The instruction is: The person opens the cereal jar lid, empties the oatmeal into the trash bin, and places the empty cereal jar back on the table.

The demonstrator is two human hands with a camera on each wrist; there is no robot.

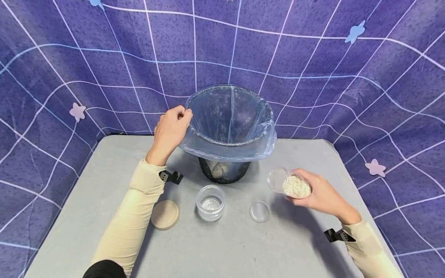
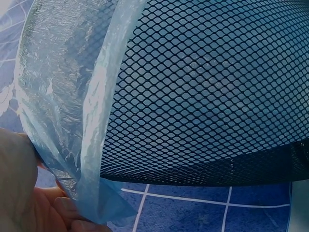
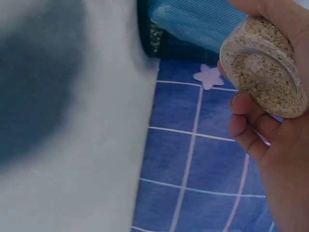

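Observation:
My left hand (image 1: 171, 130) grips the rim of a blue plastic bag (image 1: 229, 152) that lines a black mesh bin (image 1: 225, 172). In the left wrist view the fingers (image 2: 67, 210) bunch the bag's folded-over edge. Off to the right, my right hand (image 1: 325, 195) holds a clear jar (image 1: 278, 179) partly filled with pale flakes (image 1: 298, 187) that look like oats. The jar is tipped on its side, mouth toward the left, above the table. From the right wrist, the jar's base (image 3: 265, 72) shows flakes behind it, fingers and thumb curled round its sides.
A second clear jar (image 1: 210, 202) stands uncovered in front of the bin. A round beige lid (image 1: 165, 214) lies to its left and a clear lid (image 1: 259, 211) to its right on the grey table (image 1: 222, 251). Purple gridded cloth (image 1: 174, 38) hangs behind and at both sides.

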